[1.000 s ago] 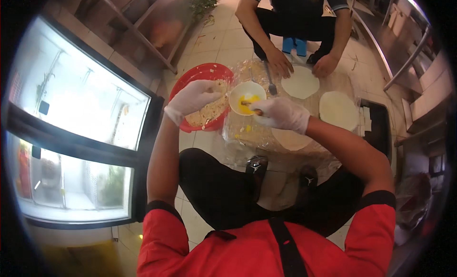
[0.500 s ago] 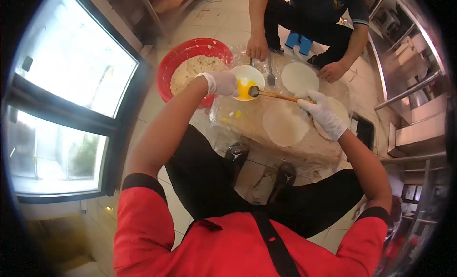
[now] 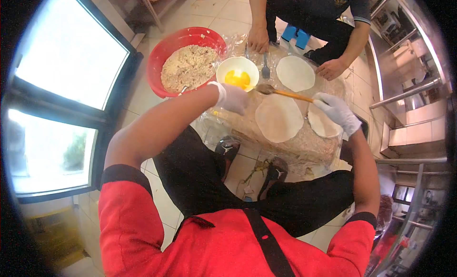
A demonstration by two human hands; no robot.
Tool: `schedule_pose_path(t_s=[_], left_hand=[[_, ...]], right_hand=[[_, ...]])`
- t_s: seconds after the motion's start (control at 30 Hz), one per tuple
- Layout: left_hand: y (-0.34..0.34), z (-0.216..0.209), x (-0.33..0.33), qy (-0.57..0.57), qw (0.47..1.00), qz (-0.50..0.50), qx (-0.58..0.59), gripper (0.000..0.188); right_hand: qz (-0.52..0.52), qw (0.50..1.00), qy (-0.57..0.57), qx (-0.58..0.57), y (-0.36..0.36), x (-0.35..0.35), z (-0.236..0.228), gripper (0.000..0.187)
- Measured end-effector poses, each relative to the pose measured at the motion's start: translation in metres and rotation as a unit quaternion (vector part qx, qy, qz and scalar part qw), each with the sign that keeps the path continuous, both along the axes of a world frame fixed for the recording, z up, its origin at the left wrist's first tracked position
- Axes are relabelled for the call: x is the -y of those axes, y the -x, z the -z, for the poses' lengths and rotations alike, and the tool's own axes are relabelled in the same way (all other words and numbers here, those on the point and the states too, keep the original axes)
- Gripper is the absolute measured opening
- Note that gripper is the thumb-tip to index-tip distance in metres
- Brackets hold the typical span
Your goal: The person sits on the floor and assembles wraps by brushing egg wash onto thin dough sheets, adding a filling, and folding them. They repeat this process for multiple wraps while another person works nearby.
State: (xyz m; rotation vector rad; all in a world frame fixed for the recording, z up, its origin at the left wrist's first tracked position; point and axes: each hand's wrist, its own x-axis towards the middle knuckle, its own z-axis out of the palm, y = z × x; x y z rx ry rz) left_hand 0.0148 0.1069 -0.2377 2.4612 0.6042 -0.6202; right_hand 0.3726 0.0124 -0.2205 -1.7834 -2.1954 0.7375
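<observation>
My right hand [image 3: 337, 111], in a white glove, grips the wooden handle of a brush [image 3: 294, 95]. The brush's dark head hangs over the plastic-covered low table, just right of a white bowl [image 3: 223, 67] containing yellow egg. My left hand [image 3: 234, 100], also gloved, is just below the bowl's near rim; motion blurs its fingers, so their pose is unclear. Beneath the brush lies a round flat dough sheet [image 3: 278, 122]. A second dough sheet [image 3: 295, 73] sits farther back, and a third [image 3: 323, 122] is partly under my right hand.
A red basin [image 3: 154, 70] of crumbly pale mixture stands left of the bowl. Across the table sits another person, one hand [image 3: 258, 40] near a dark-headed utensil [image 3: 265, 71], the other hand [image 3: 332, 69] by the far dough. Metal racks [image 3: 409, 93] flank the right side.
My left hand has come away from the bowl toward me. The brush has lifted out of the bowl and moved right, its head now near the middle dough sheet.
</observation>
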Motion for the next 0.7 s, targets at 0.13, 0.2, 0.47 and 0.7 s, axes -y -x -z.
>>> schedule_pose_path(t_s=[0.13, 0.2, 0.47, 0.7], left_hand=[[-0.019, 0.055, 0.023, 0.004, 0.993, 0.087, 0.08, 0.04], [-0.039, 0.063, 0.037, -0.011, 0.991, 0.136, 0.007, 0.048], [-0.062, 0.092, 0.049, -0.048, 0.967, 0.205, -0.142, 0.065], [-0.064, 0.07, 0.053, -0.034, 0.966, 0.198, -0.161, 0.059]], right_hand=[[-0.016, 0.995, 0.076, 0.061, -0.04, 0.02, -0.01, 0.03], [-0.005, 0.986, 0.122, 0.111, -0.046, 0.027, -0.005, 0.03], [-0.012, 0.986, 0.081, 0.145, -0.04, 0.026, 0.011, 0.03], [0.051, 0.985, 0.014, 0.165, -0.048, 0.026, 0.011, 0.03]])
